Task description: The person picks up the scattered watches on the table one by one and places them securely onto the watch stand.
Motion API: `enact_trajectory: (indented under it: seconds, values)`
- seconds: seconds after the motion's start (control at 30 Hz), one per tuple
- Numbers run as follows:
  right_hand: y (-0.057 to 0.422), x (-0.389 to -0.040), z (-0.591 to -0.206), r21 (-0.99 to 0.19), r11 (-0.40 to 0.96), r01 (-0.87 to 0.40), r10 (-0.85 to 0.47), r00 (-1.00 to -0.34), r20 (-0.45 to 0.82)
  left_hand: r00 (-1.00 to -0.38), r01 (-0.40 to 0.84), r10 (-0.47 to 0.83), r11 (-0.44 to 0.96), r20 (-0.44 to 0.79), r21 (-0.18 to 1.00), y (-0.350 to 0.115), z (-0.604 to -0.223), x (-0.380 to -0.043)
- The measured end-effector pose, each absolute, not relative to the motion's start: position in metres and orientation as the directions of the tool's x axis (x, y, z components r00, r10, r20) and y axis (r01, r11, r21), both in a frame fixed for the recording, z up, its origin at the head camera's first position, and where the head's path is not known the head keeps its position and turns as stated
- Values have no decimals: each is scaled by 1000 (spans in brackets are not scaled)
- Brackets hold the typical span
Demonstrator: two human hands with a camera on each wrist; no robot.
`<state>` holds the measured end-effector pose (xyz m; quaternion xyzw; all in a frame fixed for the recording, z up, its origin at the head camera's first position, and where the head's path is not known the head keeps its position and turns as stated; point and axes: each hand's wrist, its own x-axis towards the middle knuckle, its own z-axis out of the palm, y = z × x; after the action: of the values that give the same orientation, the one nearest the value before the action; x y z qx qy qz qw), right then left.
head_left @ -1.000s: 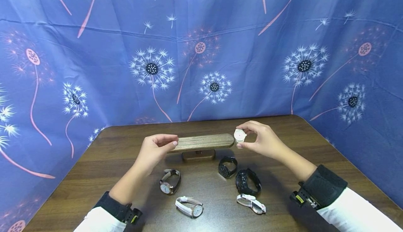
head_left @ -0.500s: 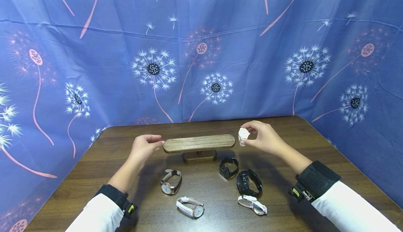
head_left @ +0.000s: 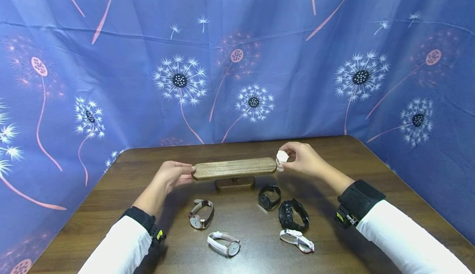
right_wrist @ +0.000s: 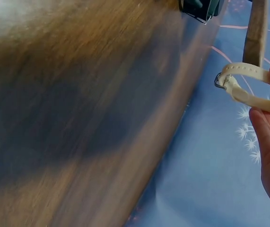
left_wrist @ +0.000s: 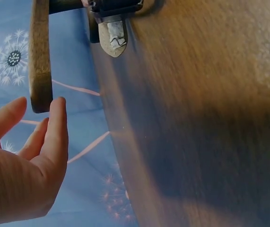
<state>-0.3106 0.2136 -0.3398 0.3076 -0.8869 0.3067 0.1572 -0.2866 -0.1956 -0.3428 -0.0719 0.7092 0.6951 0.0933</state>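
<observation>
My right hand (head_left: 302, 158) pinches a white wristwatch (head_left: 282, 157) between thumb and fingers, its dial facing my head. In the right wrist view its closed cream strap (right_wrist: 248, 70) forms a loop at the end of the wooden bar; I cannot tell whether the bar enters the loop. That bar is the top of a wooden watch stand (head_left: 234, 168), raised on a short post over a base. At the bar's left end my left hand (head_left: 172, 175) holds it, thumb on one side and fingers on the other. A slight gap at the thumb shows in the left wrist view.
On the brown table (head_left: 122, 199), several watches lie before the stand: a brown-strap one (head_left: 195, 223), a white-strap one (head_left: 233, 248), a slim black one (head_left: 264, 201), a bulky black one (head_left: 285, 215) and another white one (head_left: 305, 246). A blue dandelion-print cloth (head_left: 148, 113) hangs behind.
My left hand drew back leftward along the bar, then came to hold its left end. The right hand moved slightly right, then back left with the white watch to the bar's right end.
</observation>
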Motion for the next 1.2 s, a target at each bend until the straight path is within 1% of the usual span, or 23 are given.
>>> enact_trajectory:
  seconds: [0.2,0.5,0.87,1.07,1.2]
  values:
    - [208,-314,-340,-482,613,-626,-474,-779,410,-975,-221,25,17,-221,975,-194,-343,-287]
    - [203,-314,-345,-547,569,-614,-488,-788,376,-974,-227,7,22,-227,974,-193,-345,-288]
    - [193,-317,-349,-542,555,-631,-520,-772,366,-978,-207,-13,50,-207,977,-194,-347,-286]
    - [190,-317,-347,-521,584,-623,-515,-780,355,-978,-207,-9,37,-207,978,-192,-346,-286]
    - [187,-318,-344,-510,586,-630,-529,-774,347,-978,-207,-8,32,-207,978,-192,-347,-286]
